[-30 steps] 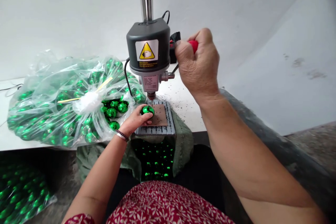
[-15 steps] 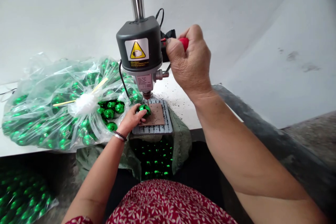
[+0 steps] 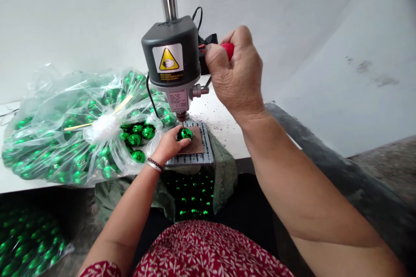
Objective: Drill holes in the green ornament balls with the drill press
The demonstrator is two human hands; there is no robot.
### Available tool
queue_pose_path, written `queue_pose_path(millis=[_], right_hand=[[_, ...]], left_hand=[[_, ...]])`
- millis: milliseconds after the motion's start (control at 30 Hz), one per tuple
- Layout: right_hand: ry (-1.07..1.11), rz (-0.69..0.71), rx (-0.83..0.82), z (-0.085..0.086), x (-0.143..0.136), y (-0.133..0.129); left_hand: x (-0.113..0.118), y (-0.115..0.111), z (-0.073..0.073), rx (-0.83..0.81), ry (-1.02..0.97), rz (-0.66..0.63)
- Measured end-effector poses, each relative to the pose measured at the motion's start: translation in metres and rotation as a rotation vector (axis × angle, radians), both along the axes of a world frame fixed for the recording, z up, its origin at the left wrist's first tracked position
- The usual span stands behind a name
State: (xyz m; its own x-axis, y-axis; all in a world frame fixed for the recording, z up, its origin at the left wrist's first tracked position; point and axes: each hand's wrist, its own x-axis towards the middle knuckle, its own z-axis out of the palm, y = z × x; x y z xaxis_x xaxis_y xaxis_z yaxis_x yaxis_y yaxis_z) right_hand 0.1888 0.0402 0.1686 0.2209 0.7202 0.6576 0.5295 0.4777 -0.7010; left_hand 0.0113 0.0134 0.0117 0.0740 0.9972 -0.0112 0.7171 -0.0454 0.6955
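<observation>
Between the thumb and fingers of my left hand [image 3: 170,142] is a shiny green ball [image 3: 185,134]. It rests over a brown board [image 3: 197,143] on the slotted grey base plate [image 3: 208,152] of a small drill press [image 3: 172,54]. The thin drill bit [image 3: 183,124] points down at the top of the ball; whether it touches I cannot tell. My right hand [image 3: 238,73] is wrapped round the red handle [image 3: 229,50] at the press's right side.
A tied clear plastic bag [image 3: 105,127] of green balls covers the left of the white table [image 3: 227,117]. Dark shavings lie beside the base plate. More green balls show below the table front and in a bag [image 3: 29,238] at lower left. A green cloth [image 3: 224,173] hangs under the plate.
My left hand has moved the green ball a little to the right, under the drill bit. My right hand keeps its grip on the red handle.
</observation>
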Motion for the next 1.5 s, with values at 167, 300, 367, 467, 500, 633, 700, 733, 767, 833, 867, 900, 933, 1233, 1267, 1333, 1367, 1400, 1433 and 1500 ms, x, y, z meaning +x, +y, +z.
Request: queue_pose_path(millis=[167, 300, 367, 467, 500, 633, 700, 733, 767, 833, 867, 900, 933, 1233, 1267, 1333, 1367, 1400, 1433, 1500], right_hand=[[-0.067, 0.089, 0.097, -0.014, 0.009, 0.006], [-0.097, 0.049, 0.139, -0.032, 0.012, -0.006], [-0.114, 0.007, 0.161, -0.04, 0.012, -0.017], [-0.139, -0.039, 0.196, -0.047, 0.011, -0.03], [-0.144, -0.053, 0.204, -0.049, 0.011, -0.032], [-0.141, -0.087, 0.227, -0.052, 0.009, -0.035], [-0.14, -0.094, 0.244, -0.056, 0.009, -0.036], [-0.141, -0.099, 0.253, -0.059, 0.009, -0.036], [-0.144, -0.105, 0.265, -0.062, 0.008, -0.037], [-0.152, -0.122, 0.302, -0.069, 0.008, -0.04], [-0.154, -0.132, 0.322, -0.072, 0.007, -0.041], [-0.154, -0.141, 0.341, -0.076, 0.007, -0.042], [-0.154, -0.148, 0.353, -0.08, 0.006, -0.042], [-0.13, -0.136, 0.385, -0.117, 0.005, -0.043], [-0.128, -0.127, 0.378, -0.119, 0.005, -0.044], [-0.096, -0.116, 0.373, -0.114, 0.004, -0.042], [-0.072, -0.111, 0.373, -0.106, 0.003, -0.039], [-0.044, -0.101, 0.369, -0.095, 0.003, -0.035], [-0.032, -0.093, 0.358, -0.081, 0.002, -0.029], [-0.033, -0.074, 0.284, -0.049, 0.002, -0.015]], left_hand=[[0.004, 0.0, -0.005, 0.016, -0.039, 0.01], [0.006, -0.002, -0.008, 0.004, -0.073, 0.019], [0.006, -0.003, -0.008, -0.011, -0.075, 0.014], [0.006, -0.003, -0.007, -0.024, -0.076, 0.02], [0.006, -0.003, -0.007, -0.025, -0.077, 0.025], [0.006, -0.002, -0.011, -0.04, -0.084, 0.035], [0.005, -0.002, -0.013, -0.047, -0.096, 0.038], [0.005, -0.002, -0.014, -0.046, -0.103, 0.039], [0.005, -0.002, -0.014, -0.041, -0.107, 0.04], [0.005, -0.002, -0.015, -0.024, -0.106, 0.038], [0.005, -0.002, -0.015, -0.016, -0.103, 0.034], [0.005, -0.002, -0.015, -0.008, -0.1, 0.029], [0.005, -0.002, -0.015, -0.002, -0.097, 0.025], [0.003, -0.003, -0.015, 0.014, -0.115, 0.004], [0.003, -0.003, -0.015, 0.016, -0.113, 0.002], [0.004, -0.003, -0.013, 0.011, -0.105, 0.0], [0.005, -0.003, -0.013, 0.004, -0.099, 0.005], [0.006, -0.003, -0.012, -0.005, -0.095, 0.016], [0.008, -0.003, -0.011, -0.011, -0.092, 0.034], [0.009, -0.005, -0.01, -0.004, -0.092, 0.086]])
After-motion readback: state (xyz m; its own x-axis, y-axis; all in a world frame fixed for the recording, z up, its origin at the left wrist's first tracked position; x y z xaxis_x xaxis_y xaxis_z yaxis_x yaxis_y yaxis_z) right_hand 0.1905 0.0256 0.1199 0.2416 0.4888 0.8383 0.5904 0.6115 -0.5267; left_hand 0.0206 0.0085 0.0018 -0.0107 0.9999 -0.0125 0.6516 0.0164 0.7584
